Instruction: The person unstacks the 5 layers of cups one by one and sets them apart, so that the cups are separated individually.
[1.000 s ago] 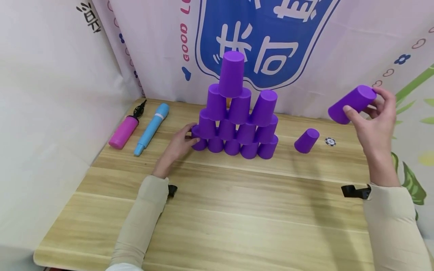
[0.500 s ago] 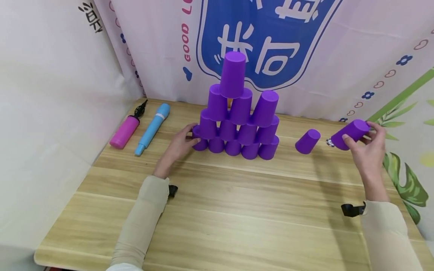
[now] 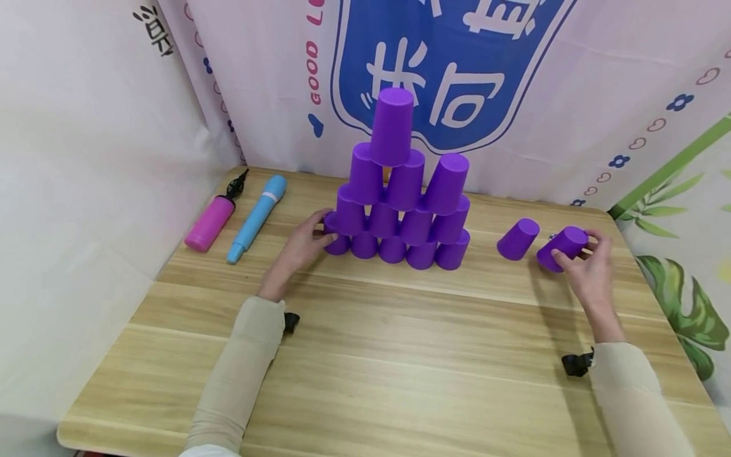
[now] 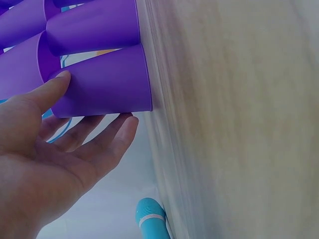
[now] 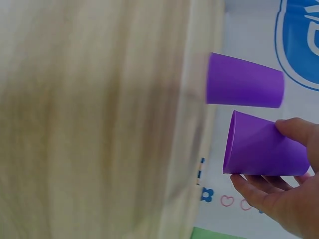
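Upside-down purple cups stand in a tiered stack [image 3: 417, 226] at the table's back, with a single cup [image 3: 391, 127] on top, left of centre. My left hand [image 3: 299, 247] holds the bottom row's leftmost cup [image 4: 107, 82], thumb on its front and fingers along its outer side. To the right, my right hand [image 3: 594, 273] grips another purple cup [image 3: 562, 249] between thumb and fingers. That cup is mouth down, and in the right wrist view its rim appears just above the tabletop. Beside it a loose purple cup [image 3: 518, 239] stands upside down on the table.
Left of the stack lie a pink hand pump [image 3: 210, 222] with a black end and a light blue pump [image 3: 257, 219]. A poker chip [image 3: 552, 237] is mostly hidden behind the held cup. Printed cloth [image 3: 257, 82] hangs along the table's back edge.
My right hand has lowered its cup and brought it leftward, from high on the right to beside the loose cup. The cup has turned more upright. My left hand stays at the stack.
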{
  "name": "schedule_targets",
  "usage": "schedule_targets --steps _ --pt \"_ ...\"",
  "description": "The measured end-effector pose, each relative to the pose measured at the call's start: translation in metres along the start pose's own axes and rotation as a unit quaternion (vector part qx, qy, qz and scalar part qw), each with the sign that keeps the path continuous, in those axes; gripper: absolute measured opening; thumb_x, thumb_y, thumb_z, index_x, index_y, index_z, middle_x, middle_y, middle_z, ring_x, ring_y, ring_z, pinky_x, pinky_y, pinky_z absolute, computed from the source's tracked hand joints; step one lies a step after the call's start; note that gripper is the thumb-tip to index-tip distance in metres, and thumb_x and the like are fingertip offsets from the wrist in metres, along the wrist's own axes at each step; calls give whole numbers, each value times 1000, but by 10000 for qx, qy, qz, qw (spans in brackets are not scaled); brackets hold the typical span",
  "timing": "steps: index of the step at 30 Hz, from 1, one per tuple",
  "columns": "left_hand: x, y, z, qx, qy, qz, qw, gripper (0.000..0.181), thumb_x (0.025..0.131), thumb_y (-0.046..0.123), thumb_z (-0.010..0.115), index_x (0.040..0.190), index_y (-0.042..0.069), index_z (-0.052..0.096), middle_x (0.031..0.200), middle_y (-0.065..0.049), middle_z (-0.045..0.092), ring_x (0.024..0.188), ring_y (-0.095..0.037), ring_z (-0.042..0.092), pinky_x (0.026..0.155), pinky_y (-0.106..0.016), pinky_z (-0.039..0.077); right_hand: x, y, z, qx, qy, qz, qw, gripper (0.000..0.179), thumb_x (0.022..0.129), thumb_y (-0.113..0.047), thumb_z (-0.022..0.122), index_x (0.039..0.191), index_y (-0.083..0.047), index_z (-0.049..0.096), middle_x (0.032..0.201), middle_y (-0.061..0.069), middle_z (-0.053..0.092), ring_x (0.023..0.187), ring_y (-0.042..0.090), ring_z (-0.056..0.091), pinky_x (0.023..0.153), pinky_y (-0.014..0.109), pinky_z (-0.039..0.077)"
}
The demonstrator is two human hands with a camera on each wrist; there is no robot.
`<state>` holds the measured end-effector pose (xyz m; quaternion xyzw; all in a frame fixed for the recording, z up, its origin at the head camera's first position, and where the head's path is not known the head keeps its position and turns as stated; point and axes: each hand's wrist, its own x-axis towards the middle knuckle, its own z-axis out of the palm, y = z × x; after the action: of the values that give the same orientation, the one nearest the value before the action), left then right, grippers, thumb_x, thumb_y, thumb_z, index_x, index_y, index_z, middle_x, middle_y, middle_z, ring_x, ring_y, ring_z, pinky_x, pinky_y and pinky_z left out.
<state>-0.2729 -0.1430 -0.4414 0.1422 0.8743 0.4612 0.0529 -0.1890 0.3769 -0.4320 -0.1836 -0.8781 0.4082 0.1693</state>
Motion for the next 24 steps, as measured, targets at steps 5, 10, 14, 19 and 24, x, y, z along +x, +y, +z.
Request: schedule_targets --steps 5,10,14,19,24 --pt "0 1 -1 -11 2 -6 10000 59 97 18 59 149 10 33 142 -19 44 122 -36 51 101 -44 46 2 5 6 -15 -62 46 10000 74 88 -15 69 145 -4 23 134 26 46 113 37 50 101 40 46" --pt "-1 1 -1 -40 18 6 10000 58 97 17 59 149 9 33 141 -18 45 122 -35 51 101 -44 46 2 7 9 72 -160 129 9998 75 89 -16 68 146 -5 20 138 27 43 119 40 48 104 46 43" --pt "-1 0 -1 -32 26 15 10000 58 97 17 59 149 10 33 141 -18 45 122 -35 51 101 -43 46 2 8 12 117 -211 106 9997 75 89 -16 67 146 -5 19 140 28 41 122 42 47 105 50 41" --pt "-2 0 -1 -22 1 70 10000 59 97 17 59 149 9 33 142 -19 44 122 -36 51 101 -45 46 2 11 15 89 -187 92 9997 77 89 -14 68 147 -5 19 140 30 40 122 44 47 105 50 40" --pt "-1 -1 0 -37 11 64 10000 59 97 17 59 149 10 33 142 -19 44 121 -36 52 100 -45 47 1 15 15 13 -164 52 9999 77 89 -14 67 148 -6 18 139 30 41 121 45 47 104 51 41"
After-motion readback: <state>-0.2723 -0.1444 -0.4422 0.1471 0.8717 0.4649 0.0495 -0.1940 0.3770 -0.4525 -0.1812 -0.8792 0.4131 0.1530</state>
